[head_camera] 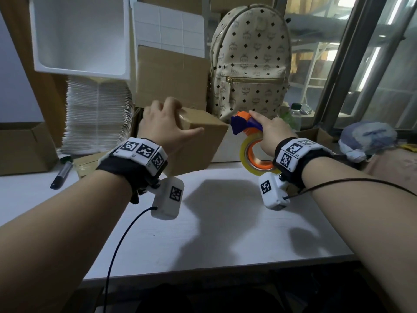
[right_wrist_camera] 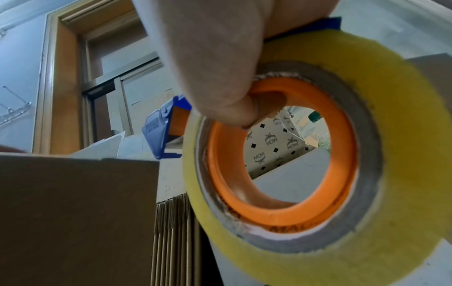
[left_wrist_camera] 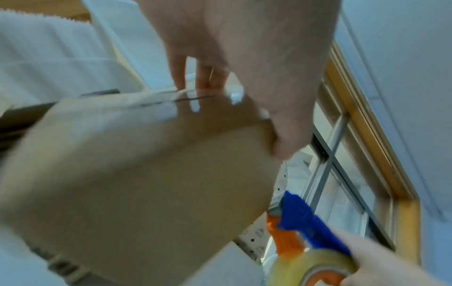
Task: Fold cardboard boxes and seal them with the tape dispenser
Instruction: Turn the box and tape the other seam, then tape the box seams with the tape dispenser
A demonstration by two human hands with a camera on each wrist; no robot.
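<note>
A small brown cardboard box (head_camera: 203,143) stands at the back of the white table (head_camera: 225,222). My left hand (head_camera: 168,122) grips it from above, fingers curled over the far top edge and thumb on the near right side. The left wrist view shows the same grip (left_wrist_camera: 244,81) on the box (left_wrist_camera: 146,174), with clear tape along its top seam. My right hand (head_camera: 269,134) holds the orange and blue tape dispenser (head_camera: 244,124) just right of the box, index finger laid along its top. A finger hooks through the orange core (right_wrist_camera: 281,193) of the yellowish tape roll (right_wrist_camera: 391,154).
A patterned backpack (head_camera: 250,59) stands behind the box. A tall stack of white sheets (head_camera: 97,118), a white tray (head_camera: 79,35) and flat cardboard (head_camera: 171,73) line the back left. A black marker (head_camera: 62,175) lies at left beside an open carton (head_camera: 24,147). A bottle (head_camera: 294,116) stands by the window.
</note>
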